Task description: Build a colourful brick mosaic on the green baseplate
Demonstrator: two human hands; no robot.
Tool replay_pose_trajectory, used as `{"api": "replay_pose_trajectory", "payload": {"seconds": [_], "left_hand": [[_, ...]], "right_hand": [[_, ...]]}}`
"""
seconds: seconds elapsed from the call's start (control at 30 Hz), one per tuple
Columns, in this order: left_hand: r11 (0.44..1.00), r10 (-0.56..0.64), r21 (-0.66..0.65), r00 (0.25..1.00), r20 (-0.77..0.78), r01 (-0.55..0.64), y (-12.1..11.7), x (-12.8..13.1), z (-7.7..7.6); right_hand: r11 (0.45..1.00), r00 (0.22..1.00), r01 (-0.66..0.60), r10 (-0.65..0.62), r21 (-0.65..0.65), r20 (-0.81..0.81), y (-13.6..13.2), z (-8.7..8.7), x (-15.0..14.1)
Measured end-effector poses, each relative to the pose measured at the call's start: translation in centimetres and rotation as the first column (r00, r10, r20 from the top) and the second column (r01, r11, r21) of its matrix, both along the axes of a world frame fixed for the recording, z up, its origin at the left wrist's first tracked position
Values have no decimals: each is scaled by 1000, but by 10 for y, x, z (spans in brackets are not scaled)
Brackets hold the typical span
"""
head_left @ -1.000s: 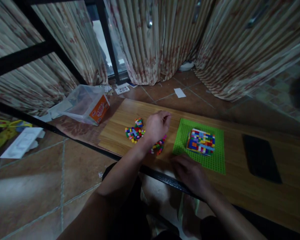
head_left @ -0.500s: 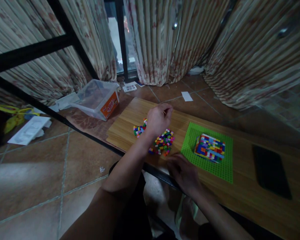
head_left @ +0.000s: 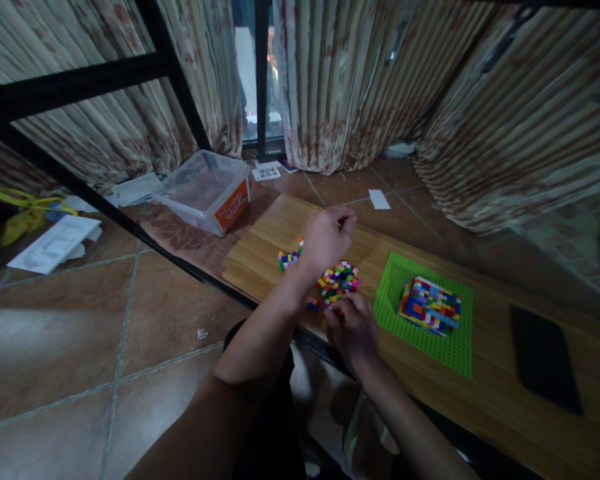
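Note:
My left hand (head_left: pixel 329 233) is held above the far side of a heap of small colourful toy bricks (head_left: pixel 341 279), fingers curled together in a pinch. Whatever may be between its fingertips is too small to make out. At the heap's near edge, my right hand (head_left: pixel 354 330) has its bent fingers closed down by the bricks; what they hold, if anything, is hidden. Part of the loose bricks lies behind my left wrist. On a green studded baseplate (head_left: pixel 395 320) to the right sits a block built of many-coloured bricks (head_left: pixel 431 305).
All this is on a long wooden board (head_left: pixel 260 233) with a dark flat slab (head_left: pixel 545 360) at its right. A clear plastic tub (head_left: pixel 205 190) with an orange label stands beyond the left end. Black metal bars (head_left: pixel 105 213) cross the left side. Papers lie on the tiled floor.
My right hand has moved left from beside the baseplate to the near edge of the brick heap. My left hand stays pinched above the heap. The whole view has shifted slightly.

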State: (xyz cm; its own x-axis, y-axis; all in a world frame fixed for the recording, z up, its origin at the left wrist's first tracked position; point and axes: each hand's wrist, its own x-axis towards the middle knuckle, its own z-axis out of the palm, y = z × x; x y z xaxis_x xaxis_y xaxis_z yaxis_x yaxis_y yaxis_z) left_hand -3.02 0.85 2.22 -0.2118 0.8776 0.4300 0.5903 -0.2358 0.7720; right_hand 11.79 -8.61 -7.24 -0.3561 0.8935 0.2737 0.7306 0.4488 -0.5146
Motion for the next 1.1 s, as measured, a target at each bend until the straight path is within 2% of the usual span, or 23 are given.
{"api": "replay_pose_trajectory", "payload": {"seconds": [0.1, 0.2, 0.3, 0.37, 0.43, 0.53, 0.7, 0.83, 0.9, 0.97, 1.03, 1.1], "left_hand": [[996, -56, -74, 998, 14, 57, -2, 3, 0], [953, -222, -196, 973, 60, 230, -7, 16, -3], [827, -429, -314, 884, 183, 466, -14, 39, -10], [731, -471, -365, 813, 342, 577, -19, 55, -16], [645, -464, -355, 716, 522, 677, -23, 69, -22], [591, -438, -312, 621, 650, 744, -27, 81, -29], [568, -371, -324, 587, 720, 757, -28, 88, -29], [579, -343, -303, 564, 751, 757, -30, 93, -30], [572, -318, -268, 511, 799, 775, -32, 95, -32], [560, -254, -223, 421, 871, 798, -34, 96, -33], [537, -177, -186, 326, 929, 823, -36, 97, -31], [520, -139, -166, 274, 952, 838, -37, 96, -28]], "right_hand": [[996, 995, -10, 1, -93, -95, 8, 14, 16], [987, 975, 60, -91, -152, -205, 23, 36, 45], [985, 942, 131, -159, -114, -295, 38, 56, 74], [985, 923, 145, -171, -98, -344, 44, 62, 88], [982, 903, 151, -185, -117, -387, 46, 62, 96], [964, 862, 165, -244, -210, -443, 43, 58, 100], [933, 779, 105, -292, -345, -554, 40, 54, 106], [932, 756, 74, -284, -355, -589, 39, 59, 108], [937, 748, 51, -265, -346, -609, 38, 63, 107], [933, 719, 16, -262, -361, -644, 37, 65, 106], [914, 672, -35, -278, -405, -686, 38, 67, 105], [888, 617, -80, -312, -452, -723, 41, 68, 109]]}}
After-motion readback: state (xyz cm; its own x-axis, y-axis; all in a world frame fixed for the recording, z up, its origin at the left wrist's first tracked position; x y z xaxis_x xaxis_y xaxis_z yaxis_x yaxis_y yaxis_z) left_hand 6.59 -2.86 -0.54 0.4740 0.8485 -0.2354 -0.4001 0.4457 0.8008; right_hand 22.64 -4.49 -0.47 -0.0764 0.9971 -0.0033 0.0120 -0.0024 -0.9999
